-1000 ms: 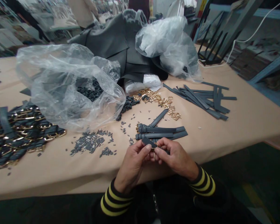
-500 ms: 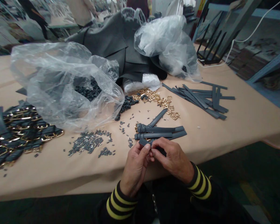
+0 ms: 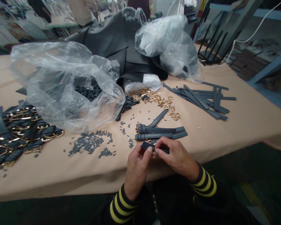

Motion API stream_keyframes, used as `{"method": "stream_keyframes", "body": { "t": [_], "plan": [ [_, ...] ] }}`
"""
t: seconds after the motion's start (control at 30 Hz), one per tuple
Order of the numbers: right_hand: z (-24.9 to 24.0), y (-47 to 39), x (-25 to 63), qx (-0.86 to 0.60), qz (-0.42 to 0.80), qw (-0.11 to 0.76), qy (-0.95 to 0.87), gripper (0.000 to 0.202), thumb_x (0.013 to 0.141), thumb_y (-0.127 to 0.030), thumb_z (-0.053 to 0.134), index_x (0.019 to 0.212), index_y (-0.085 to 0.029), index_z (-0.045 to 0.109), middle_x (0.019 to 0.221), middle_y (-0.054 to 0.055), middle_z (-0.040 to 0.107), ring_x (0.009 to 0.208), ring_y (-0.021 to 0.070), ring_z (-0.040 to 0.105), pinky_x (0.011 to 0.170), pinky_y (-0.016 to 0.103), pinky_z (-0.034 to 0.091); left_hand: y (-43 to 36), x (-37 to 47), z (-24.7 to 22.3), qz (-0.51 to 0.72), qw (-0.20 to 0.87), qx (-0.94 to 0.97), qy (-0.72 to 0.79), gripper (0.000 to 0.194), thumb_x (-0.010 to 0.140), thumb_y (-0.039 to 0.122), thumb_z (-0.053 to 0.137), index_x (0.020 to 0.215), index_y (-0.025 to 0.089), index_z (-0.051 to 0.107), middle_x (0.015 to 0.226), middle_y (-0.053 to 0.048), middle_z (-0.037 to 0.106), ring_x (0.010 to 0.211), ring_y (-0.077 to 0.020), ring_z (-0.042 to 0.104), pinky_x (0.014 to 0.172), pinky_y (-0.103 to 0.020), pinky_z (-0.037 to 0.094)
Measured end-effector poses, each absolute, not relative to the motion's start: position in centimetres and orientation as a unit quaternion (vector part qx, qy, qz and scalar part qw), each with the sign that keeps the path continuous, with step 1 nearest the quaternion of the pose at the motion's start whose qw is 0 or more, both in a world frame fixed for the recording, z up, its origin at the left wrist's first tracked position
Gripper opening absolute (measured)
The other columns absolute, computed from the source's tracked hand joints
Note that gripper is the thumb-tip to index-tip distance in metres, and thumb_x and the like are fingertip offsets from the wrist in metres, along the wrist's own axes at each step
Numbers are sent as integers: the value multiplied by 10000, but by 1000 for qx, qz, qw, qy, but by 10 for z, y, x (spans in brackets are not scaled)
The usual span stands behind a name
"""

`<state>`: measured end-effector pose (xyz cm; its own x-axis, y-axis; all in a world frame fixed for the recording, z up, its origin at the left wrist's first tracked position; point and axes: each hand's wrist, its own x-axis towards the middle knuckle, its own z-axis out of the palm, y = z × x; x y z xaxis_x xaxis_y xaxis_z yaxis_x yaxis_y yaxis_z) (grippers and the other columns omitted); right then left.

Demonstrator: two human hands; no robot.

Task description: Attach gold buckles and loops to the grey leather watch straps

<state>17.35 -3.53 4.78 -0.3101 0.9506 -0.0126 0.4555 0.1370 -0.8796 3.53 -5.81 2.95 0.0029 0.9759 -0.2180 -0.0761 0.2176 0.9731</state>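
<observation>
Near the table's front edge, my left hand (image 3: 137, 164) pinches one end of a dark strap (image 3: 147, 145). My right hand (image 3: 178, 156) is closed on the same strap from the right, its fingertips close to the left ones. A small shiny bit, possibly a buckle, shows between the fingertips; its shape is unclear. Just beyond my hands lie finished-looking straps (image 3: 156, 135) with gold buckles at their left ends. Small dark pieces (image 3: 87, 143) lie in a heap to the left, and gold buckles (image 3: 164, 101) are scattered farther back.
Loose dark strips (image 3: 201, 98) lie at the right. An open plastic bag (image 3: 61, 84) holds dark loops; buckled pieces (image 3: 21, 134) are piled at far left. Another plastic bag (image 3: 164, 34), dark sheets (image 3: 107, 37) and a black router (image 3: 209, 57) stand at the back. People are partly visible beyond.
Both hands have shifted slightly to the right, with the strap between them. The fingertips have moved a little apart, and a shiny bit now shows between them.
</observation>
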Motion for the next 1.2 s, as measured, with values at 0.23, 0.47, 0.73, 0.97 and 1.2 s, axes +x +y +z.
{"method": "stream_keyframes", "body": {
  "t": [0.23,0.47,0.73,0.97,1.2],
  "plan": [
    [43,-32,177,-503,428,282,-696,50,748,-137,543,725,-181,542,644,-27,557,609,113,517,578,231,388,-55,34,29,444,447,520,577,105,742,231,596,831,177,579,827,-23,556,758,-147,536,676,-236,437],
    [33,-35,174,-466,546,339,-608,172,743,-159,577,861,-191,456,768,-5,579,697,126,599,634,255,486,-47,28,25,437,666,361,484,170,734,272,607,818,126,582,761,-27,606,696,-136,560,685,-268,451],
    [29,-34,175,-430,631,349,-543,173,731,-189,613,822,-172,467,715,-20,573,624,100,597,579,227,484,-46,24,32,418,587,461,518,110,746,233,586,801,142,558,740,-11,570,694,-133,527,678,-256,423],
    [27,-31,176,-448,602,340,-566,153,729,-172,597,809,-173,465,695,-30,543,617,87,558,550,201,453,-59,34,34,447,382,616,524,92,769,149,525,837,194,568,850,-43,534,813,-174,511,756,-282,414],
    [30,-33,180,-456,622,346,-535,232,730,-274,627,822,-179,436,654,-36,536,573,91,548,524,206,432,-64,30,38,469,509,543,475,173,827,240,473,774,171,622,895,-69,516,835,-183,508,771,-313,428]
  ]
}}
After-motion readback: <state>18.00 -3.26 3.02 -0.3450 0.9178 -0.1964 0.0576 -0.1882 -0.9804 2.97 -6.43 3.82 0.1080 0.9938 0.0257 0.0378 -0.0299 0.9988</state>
